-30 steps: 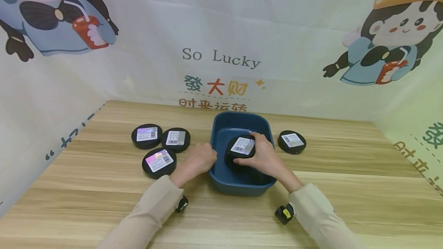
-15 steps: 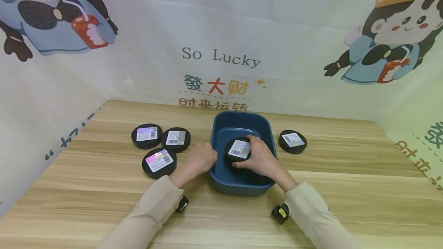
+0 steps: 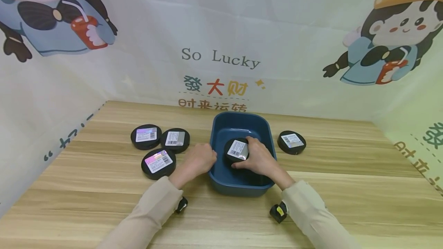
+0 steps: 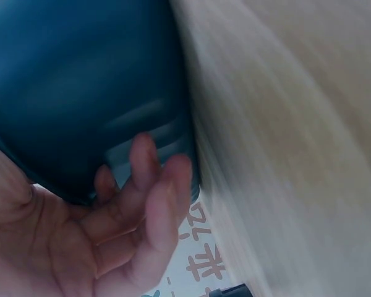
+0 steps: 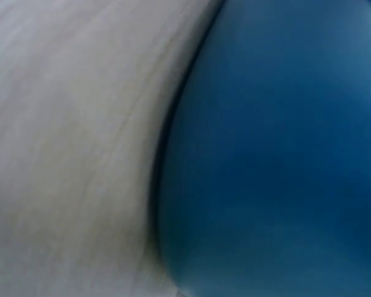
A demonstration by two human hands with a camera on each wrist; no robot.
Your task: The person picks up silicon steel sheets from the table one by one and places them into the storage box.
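Observation:
A blue rectangular basin (image 3: 238, 190) stands on the wooden table. Inside it is a round black puck-like case (image 3: 237, 150) with a white barcode label on top. My right hand (image 3: 260, 159) grips this case from its right side, thumb at the near edge. At the basin's left rim is my left hand (image 3: 199, 160); the left wrist view shows its curled fingers (image 4: 167, 198) against the outer wall (image 4: 68, 74), with the thumb side at the rim. Only the basin's outside and the table appear in the right wrist view, with the right hand hidden there.
Several similar labelled black cases lie on the table: a cluster (image 3: 159, 163) left of the basin and a single case (image 3: 292, 142) to its right. A printed cloth backdrop (image 3: 221, 30) rises behind the table's far edge.
My right hand and the black case in its grip have shifted slightly left inside the basin. The left hand stays at the rim, and the other cases lie where they were.

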